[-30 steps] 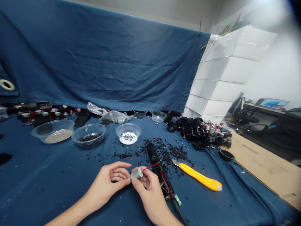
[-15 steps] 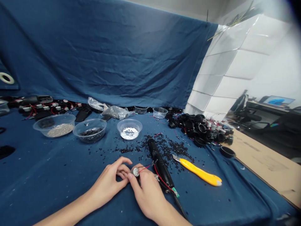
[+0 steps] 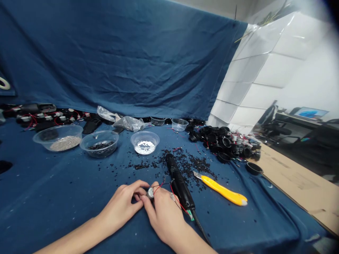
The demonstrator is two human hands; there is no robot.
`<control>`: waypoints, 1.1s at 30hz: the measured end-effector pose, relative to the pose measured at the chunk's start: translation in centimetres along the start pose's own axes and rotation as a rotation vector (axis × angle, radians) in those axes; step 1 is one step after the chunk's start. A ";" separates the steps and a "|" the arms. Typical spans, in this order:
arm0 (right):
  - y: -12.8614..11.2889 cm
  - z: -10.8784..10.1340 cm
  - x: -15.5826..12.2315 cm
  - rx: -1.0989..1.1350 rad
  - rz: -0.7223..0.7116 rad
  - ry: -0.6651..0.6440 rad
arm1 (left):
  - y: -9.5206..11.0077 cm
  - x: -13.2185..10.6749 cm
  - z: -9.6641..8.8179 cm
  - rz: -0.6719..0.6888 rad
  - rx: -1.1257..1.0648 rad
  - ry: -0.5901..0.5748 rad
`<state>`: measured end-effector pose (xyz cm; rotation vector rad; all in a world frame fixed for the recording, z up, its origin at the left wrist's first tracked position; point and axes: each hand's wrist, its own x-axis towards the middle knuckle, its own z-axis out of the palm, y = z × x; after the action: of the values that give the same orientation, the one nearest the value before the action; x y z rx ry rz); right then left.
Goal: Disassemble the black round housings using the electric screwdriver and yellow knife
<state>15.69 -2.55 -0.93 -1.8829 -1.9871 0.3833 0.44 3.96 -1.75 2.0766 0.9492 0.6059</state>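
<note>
**Q:** Where is the small metal cylinder [image 3: 150, 192]?

**A:** Centre of the view, pinched at narrow spacing between the fingertips of the left hand [image 3: 119, 204] and the right hand [image 3: 164, 215]. The fingers hide most of it. A red wire [image 3: 158, 188] runs from it toward 1 o'clock.

**Q:** What lies nearest the hands?

**A:** At 1 o'clock, just beside the right hand, a black corded tool [image 3: 178, 180]. At 2 o'clock, apart from both hands, a yellow utility knife [image 3: 222, 190]. At 12 o'clock, loose black grains [image 3: 190, 165] scatter over the blue cloth [image 3: 53, 197] covering the desk.

**Q:** What stands done, and what is left?

**A:** One cylinder is in the hands. A row of wired parts [image 3: 45, 120] lies at 10 o'clock, and a heap of black rings [image 3: 219, 146] at 2 o'clock. Neither can be sorted further from this view.

**Q:** Counts?

**A:** Five clear plastic bowls: at 11 o'clock, one with grey grit [image 3: 39, 143], one with black bits [image 3: 84, 150], one with white flakes [image 3: 136, 150]; behind them, two smaller bowls [image 3: 179, 125]. Two plastic bags [image 3: 129, 124]. One small black cup [image 3: 253, 168]. Rings and grains are too many to count.
</note>
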 end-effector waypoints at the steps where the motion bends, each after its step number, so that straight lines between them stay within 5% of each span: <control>1: 0.0 0.0 0.1 -0.006 0.006 -0.008 | 0.0 0.0 0.0 -0.004 0.003 0.001; 33: 0.1 -0.2 0.6 -0.068 -0.012 -0.156 | 0.2 1.1 -0.4 -0.078 -0.108 -0.002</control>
<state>15.80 -1.94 -0.73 -1.9340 -2.1368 0.4781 0.92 4.86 -1.21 1.9354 0.9712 0.6011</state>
